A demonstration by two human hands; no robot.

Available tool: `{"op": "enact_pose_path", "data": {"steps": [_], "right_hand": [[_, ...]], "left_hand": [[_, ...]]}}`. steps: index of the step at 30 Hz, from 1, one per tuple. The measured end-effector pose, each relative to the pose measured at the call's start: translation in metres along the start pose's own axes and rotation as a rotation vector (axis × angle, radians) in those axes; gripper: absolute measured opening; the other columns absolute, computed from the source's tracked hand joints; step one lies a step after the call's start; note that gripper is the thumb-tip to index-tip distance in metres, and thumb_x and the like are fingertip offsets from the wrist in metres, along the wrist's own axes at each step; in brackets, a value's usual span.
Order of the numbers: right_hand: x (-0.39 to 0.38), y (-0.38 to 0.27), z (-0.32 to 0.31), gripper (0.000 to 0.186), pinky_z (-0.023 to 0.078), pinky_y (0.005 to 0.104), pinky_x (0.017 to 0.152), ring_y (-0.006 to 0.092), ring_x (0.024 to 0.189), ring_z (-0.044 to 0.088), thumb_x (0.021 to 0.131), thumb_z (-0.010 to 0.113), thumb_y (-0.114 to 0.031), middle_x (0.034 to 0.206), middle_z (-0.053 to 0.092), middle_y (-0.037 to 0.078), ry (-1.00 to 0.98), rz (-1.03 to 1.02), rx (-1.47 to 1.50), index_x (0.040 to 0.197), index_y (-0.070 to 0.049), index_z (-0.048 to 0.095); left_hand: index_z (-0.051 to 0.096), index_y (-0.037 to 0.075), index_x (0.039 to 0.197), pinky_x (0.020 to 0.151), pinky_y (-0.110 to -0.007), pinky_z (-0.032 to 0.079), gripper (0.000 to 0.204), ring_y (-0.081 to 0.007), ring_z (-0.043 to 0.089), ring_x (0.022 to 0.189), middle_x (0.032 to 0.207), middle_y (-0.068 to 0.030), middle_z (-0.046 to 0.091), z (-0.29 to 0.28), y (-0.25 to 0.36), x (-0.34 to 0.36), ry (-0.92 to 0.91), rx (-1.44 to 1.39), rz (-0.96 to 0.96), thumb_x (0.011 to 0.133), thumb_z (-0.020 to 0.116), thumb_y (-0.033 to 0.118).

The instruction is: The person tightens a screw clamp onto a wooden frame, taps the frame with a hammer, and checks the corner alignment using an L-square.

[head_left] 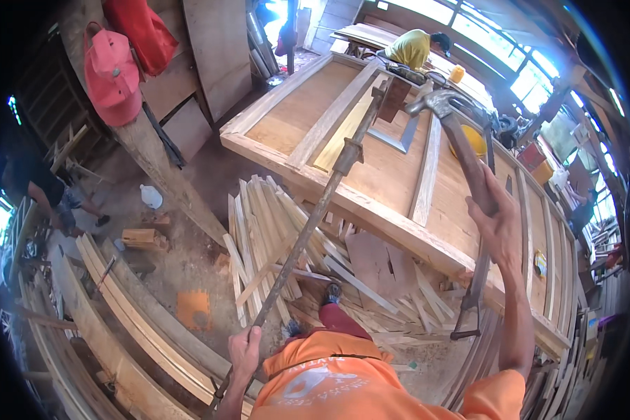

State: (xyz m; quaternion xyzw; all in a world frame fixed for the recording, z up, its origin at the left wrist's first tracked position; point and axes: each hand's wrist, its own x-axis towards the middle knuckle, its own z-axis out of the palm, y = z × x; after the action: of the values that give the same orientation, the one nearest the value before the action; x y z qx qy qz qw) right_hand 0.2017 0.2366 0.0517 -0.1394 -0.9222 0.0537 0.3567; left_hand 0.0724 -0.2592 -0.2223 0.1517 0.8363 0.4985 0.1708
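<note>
The left hand (pixel 244 353) closes round the lower part of a long, rust-brown steel bar clamp (pixel 315 217), and the right hand (pixel 497 220) wraps the brown handle of a grey-headed claw hammer (pixel 472 150) low down, seemingly leaving its head free to swing. Beyond them lies a pale wood-framed plywood panel (pixel 381 180), raised off the floor, probably for comfortable reach
</note>
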Motion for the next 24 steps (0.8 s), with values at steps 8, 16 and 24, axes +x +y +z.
{"op": "enact_pose_path", "data": {"steps": [8,16,24], "right_hand": [[-0.063,0.000,0.049,0.062,0.052,0.0311,0.062,0.0130,0.070,0.062,0.090,0.068,-0.012,0.098,0.071,0.009,0.022,0.629,0.280,0.150,0.000,0.057],[-0.059,0.011,0.025,0.070,0.053,0.0302,0.060,0.0145,0.070,0.064,0.083,0.069,-0.016,0.089,0.070,0.013,-0.043,0.734,0.314,0.149,0.005,0.057],[-0.023,0.001,0.039,0.065,0.052,0.0281,0.059,0.0123,0.070,0.064,0.084,0.073,-0.009,0.095,0.072,0.008,-0.282,0.601,0.391,0.148,-0.003,0.060]], "left_hand": [[0.061,-0.005,0.079,0.055,-0.044,0.035,0.054,-0.0194,0.042,0.056,0.058,-0.0149,0.043,0.007,0.001,-0.003,-0.022,0.001,-0.028,0.104,0.057,0.042],[0.055,-0.001,0.075,0.054,-0.039,0.030,0.050,-0.0114,0.036,0.061,0.060,-0.0031,0.037,0.006,-0.013,0.001,-0.062,-0.129,-0.013,0.107,0.055,0.036],[0.057,-0.001,0.078,0.054,-0.039,0.031,0.048,-0.0112,0.039,0.062,0.061,-0.0028,0.039,0.006,-0.013,-0.014,-0.007,-0.121,0.019,0.108,0.054,0.035]]}}
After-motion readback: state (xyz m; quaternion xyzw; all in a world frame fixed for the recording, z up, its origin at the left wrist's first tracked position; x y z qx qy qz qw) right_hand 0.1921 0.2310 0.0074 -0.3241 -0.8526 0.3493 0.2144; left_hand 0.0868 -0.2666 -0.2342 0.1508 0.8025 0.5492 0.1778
